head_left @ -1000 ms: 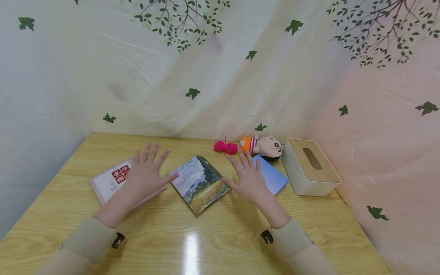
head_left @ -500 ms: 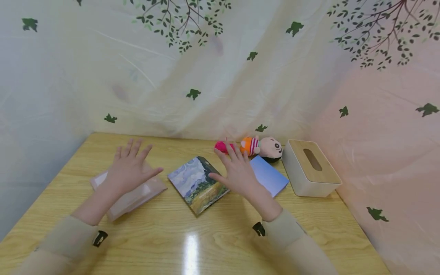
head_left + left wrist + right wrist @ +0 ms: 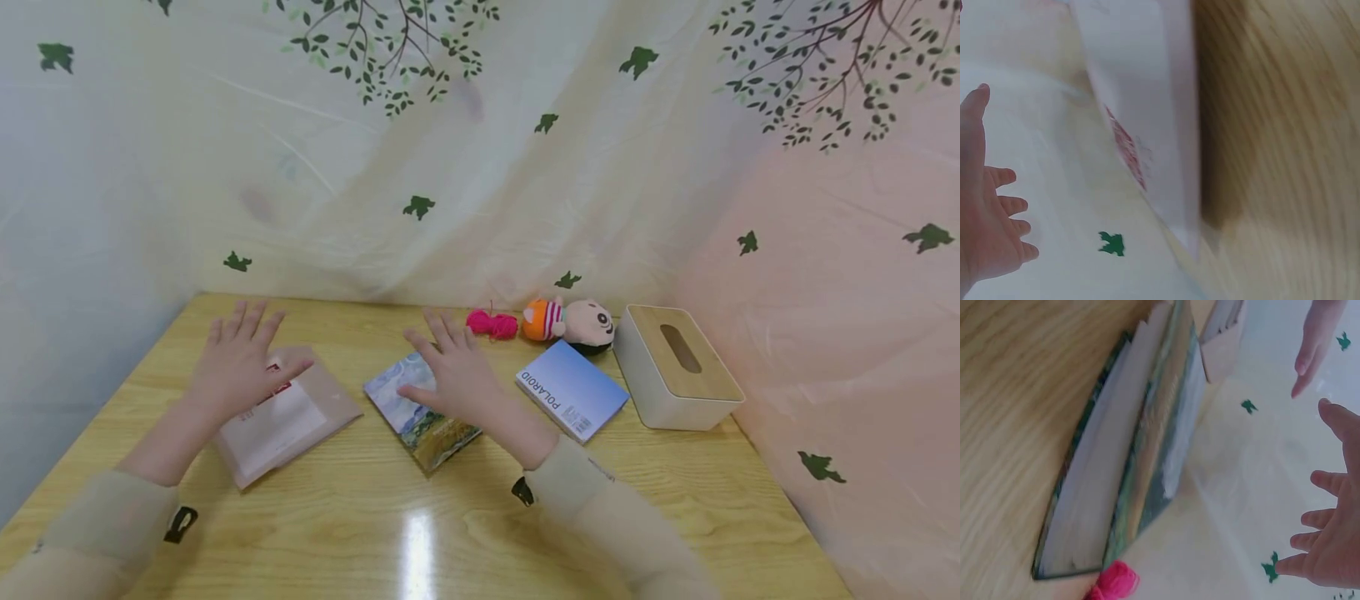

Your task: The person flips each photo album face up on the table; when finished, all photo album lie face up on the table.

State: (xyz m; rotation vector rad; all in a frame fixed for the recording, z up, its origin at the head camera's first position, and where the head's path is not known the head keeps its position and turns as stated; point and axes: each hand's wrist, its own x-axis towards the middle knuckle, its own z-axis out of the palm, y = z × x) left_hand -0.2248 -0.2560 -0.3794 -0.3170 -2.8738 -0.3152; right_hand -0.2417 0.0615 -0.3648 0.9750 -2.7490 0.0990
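My left hand (image 3: 242, 367) hovers with spread fingers over the left part of a pale pink book (image 3: 300, 425) with a white label and red characters. It covers part of that label in the head view. My right hand (image 3: 461, 375), fingers also spread, is above a hardcover book (image 3: 390, 392) with a painted landscape of clouds and a golden field. Its thick page block shows in the right wrist view, where the landscape book (image 3: 1091, 462) lies apart from the right hand (image 3: 1329, 531). A blue book (image 3: 573, 392) marked POLAROID lies to the right. Neither hand holds anything.
Pink yarn (image 3: 492, 324) and a plush doll (image 3: 577, 323) with an orange and striped body lie along the back. A white tissue box (image 3: 678, 367) with a wooden lid stands at the table's right edge. Printed curtains (image 3: 480, 167) enclose the back and sides.
Both hands have moved left, fingers still spread. The right hand has gone from beside the blue book to over the landscape book, uncovering the POLAROID lettering. The books stay in place.
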